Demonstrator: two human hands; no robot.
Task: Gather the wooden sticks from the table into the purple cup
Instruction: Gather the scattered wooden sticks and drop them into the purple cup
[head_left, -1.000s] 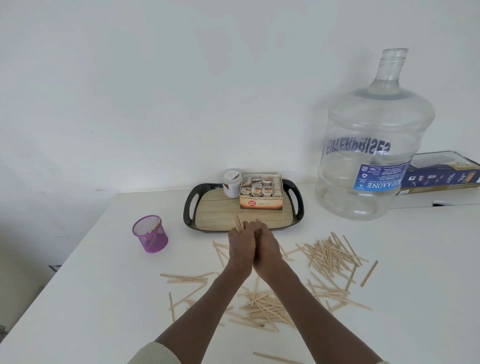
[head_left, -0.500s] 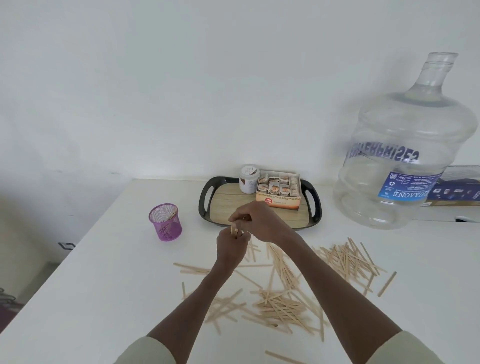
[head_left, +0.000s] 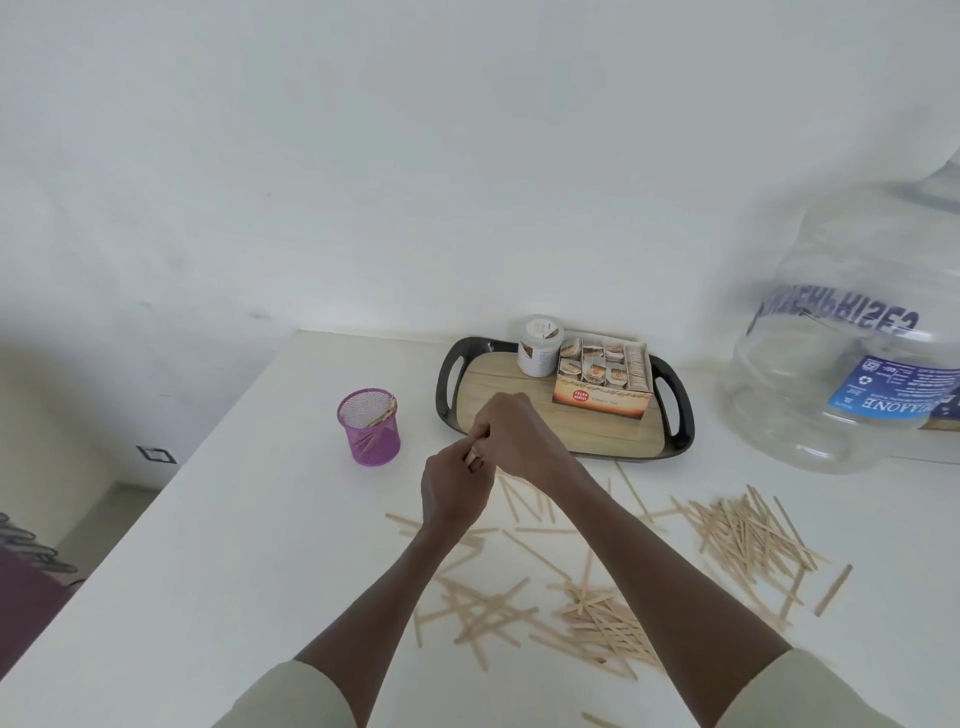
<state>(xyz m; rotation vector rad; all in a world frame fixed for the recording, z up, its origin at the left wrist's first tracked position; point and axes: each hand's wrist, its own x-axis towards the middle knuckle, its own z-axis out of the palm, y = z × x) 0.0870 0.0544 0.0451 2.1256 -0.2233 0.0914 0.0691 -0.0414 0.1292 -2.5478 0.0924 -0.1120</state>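
Note:
A purple mesh cup (head_left: 369, 427) stands on the white table (head_left: 249, 545) with a few wooden sticks leaning inside it. Many loose wooden sticks (head_left: 748, 535) lie scattered and piled across the table's middle and right. My left hand (head_left: 453, 487) grips a small bundle of sticks (head_left: 472, 457), of which only the ends show. My right hand (head_left: 519, 434) curls over the top of that bundle, just right of the cup. Both hands are held together above the table, in front of the tray.
A black tray (head_left: 566, 410) with a wooden base holds a white jar (head_left: 539, 345) and a box of tea packets (head_left: 602, 376). A large clear water bottle (head_left: 852, 343) stands at the right. The table's left edge drops to the floor.
Both hands have moved left with the stick bundle, closer to the purple cup. The view has swung left and down, pushing the water bottle toward the right edge.

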